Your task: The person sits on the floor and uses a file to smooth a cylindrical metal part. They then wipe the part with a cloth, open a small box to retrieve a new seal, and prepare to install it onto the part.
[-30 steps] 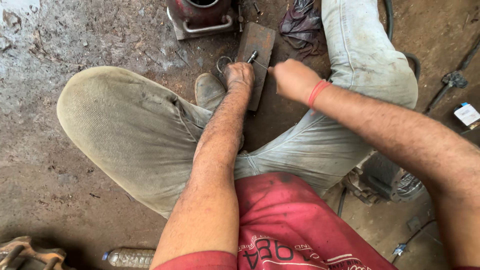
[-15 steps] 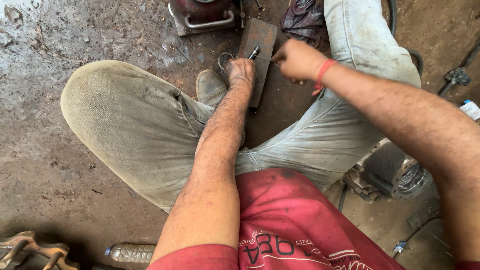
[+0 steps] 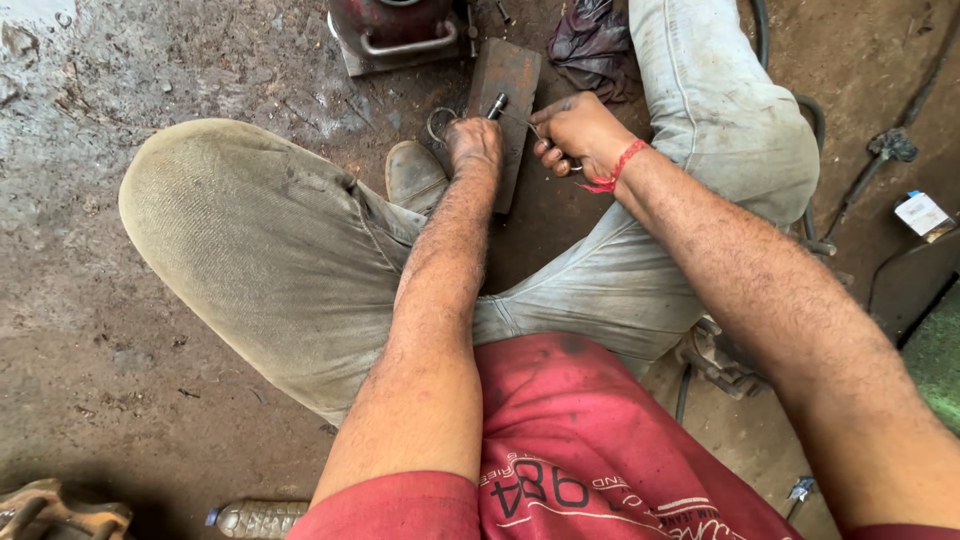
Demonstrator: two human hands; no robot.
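Left hand (image 3: 474,142): fist pressed down on a small metal piece (image 3: 496,104) atop the rusty steel block (image 3: 510,75), at twelve o'clock from the person, apparently to keep it from shifting. Right hand (image 3: 572,132): fingers curled shut around a thin metal tool (image 3: 528,124), its tip angled toward the piece. Wire ring (image 3: 438,122): on the floor at nine o'clock of the block. Red machine base (image 3: 400,35): at eleven o'clock. Dark rag (image 3: 592,40): at one o'clock. Shoe (image 3: 414,175): just below the ring.

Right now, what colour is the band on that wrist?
Red, a thread band around the right hand's wrist, clearest in the head view.
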